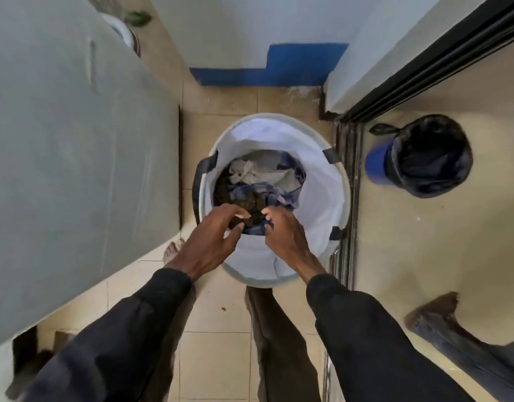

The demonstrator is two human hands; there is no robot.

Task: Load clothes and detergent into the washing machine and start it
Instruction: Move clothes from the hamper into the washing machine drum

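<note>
A round white laundry basket (322, 181) with dark handles stands on the tiled floor straight below me. It holds a heap of clothes: a grey-white piece (250, 169), a blue checked garment (276, 195) and a dark brown garment (252, 206). My left hand (212, 242) reaches over the near rim, thumb and fingers curled round the brown garment. My right hand (284, 233) is beside it, its fingertips curled into the blue cloth. A large grey appliance body (75, 140) fills the left side; no door or controls show.
A blue bin lined with a black bag (424, 158) stands to the right, beyond a sliding-door track (347, 198). A dark cloth (453, 329) lies on the floor at the lower right. The white wall with a blue base (264, 71) closes the far end.
</note>
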